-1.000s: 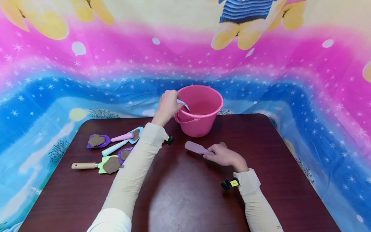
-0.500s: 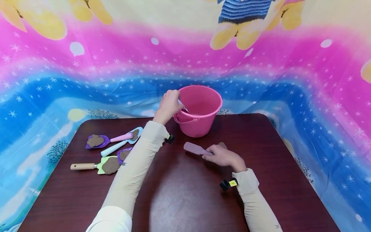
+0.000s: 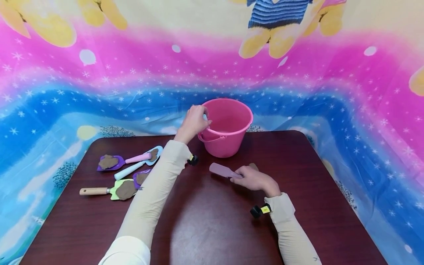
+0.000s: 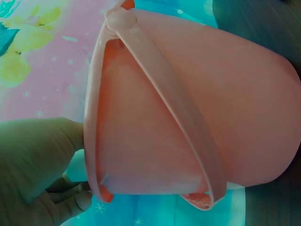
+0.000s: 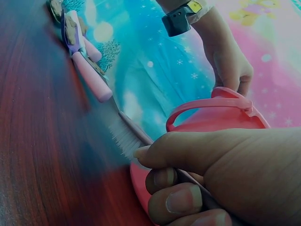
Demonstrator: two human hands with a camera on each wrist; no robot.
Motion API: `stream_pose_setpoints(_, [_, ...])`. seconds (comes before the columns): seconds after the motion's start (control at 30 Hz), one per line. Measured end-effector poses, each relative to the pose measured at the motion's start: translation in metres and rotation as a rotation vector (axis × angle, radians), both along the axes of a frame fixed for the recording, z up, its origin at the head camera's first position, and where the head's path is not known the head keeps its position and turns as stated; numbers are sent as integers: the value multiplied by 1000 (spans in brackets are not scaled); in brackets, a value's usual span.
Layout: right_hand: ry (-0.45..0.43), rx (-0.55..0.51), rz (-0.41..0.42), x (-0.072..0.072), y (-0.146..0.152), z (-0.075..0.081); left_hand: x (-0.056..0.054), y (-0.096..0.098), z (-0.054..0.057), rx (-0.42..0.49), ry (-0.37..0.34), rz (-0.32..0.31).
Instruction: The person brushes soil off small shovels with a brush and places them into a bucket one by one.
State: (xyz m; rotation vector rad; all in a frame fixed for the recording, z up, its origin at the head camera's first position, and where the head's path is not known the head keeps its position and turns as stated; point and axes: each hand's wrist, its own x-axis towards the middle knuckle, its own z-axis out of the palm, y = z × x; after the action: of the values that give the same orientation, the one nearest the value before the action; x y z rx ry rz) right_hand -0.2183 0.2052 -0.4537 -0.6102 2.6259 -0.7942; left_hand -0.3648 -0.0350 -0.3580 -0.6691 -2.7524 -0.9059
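Note:
My left hand (image 3: 193,121) is at the left rim of the pink bucket (image 3: 223,145), pinching a small pale blue thing (image 3: 205,117). Most of that thing is hidden by the fingers and the bucket wall, so I cannot tell its kind. In the left wrist view the thumb lies right at the bucket's rim (image 4: 91,117). My right hand (image 3: 255,178) grips the handle of a mauve brush (image 3: 220,170), its head pointing left, in front of the bucket. White bristles (image 5: 124,141) show along one side in the right wrist view.
On the left of the dark wooden table (image 3: 205,235) lie a purple shovel (image 3: 119,162) with a pink handle, a light blue shovel (image 3: 130,169), a green shovel (image 3: 116,187) with a wooden handle and a part-hidden purple one (image 3: 136,176), bearing brown lumps. A patterned cloth (image 3: 212,70) hangs behind.
The pale thing in my left hand showed a longer piece inside the bucket before; now only a short bit shows at the fingers. The right hand with the brush is almost still.

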Motion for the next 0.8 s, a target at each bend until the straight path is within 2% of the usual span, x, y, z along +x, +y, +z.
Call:
stream_pose_setpoints(0.33, [-24,-34,14,2,-2,1,6,-8,-7,22,117,15])
stream_pose_setpoints(0.6, [-23,-17,16,1,-3,0,7,-17,-15,66,106,7])
stream_pose_setpoints(0.8, [-30,-16,20,1,-3,1,6,-26,-24,106,107,-41])
